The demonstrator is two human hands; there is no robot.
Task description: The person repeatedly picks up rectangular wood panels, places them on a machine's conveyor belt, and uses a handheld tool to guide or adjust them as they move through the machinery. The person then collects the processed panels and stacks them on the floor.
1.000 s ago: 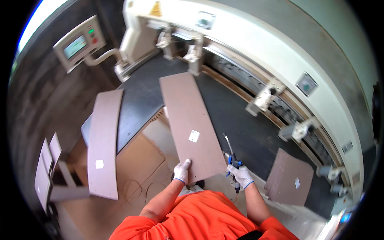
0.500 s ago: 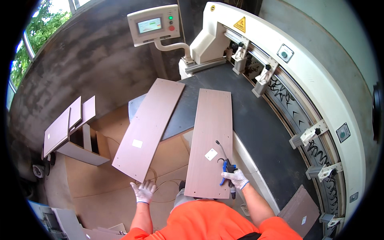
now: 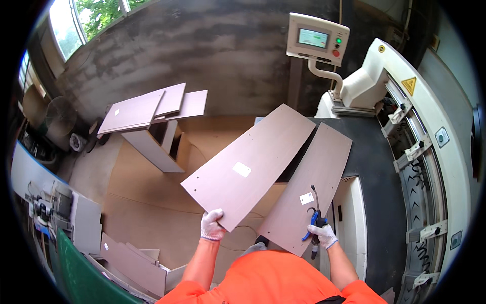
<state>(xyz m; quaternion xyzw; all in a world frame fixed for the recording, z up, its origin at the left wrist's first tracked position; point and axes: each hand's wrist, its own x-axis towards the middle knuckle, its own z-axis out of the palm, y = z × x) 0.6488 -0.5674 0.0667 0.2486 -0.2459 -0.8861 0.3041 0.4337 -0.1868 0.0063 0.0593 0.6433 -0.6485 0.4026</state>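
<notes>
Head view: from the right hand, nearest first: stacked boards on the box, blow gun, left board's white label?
1. Blow gun: in the right hand.
2. White label: leftward, on the left board.
3. Stacked boards: upper left, on the box.

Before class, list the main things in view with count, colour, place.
Long boards: two, pinkish, centre
Air gun: one, black-blue, right of centre
Stacked boards: at least three, pinkish, upper left
Box: one, white-brown, under stacked boards
Other boards: several, pinkish, lower left
Screen panel: one, white, top right
Machine: one, white, right edge
Worktop: one, black, beside machine
Window panes: several, bright, top left
Shirt: one, orange, bottom
Left grip: one, white-gloved, on left long board's corner
Right grip: one, white-gloved, around air gun
</notes>
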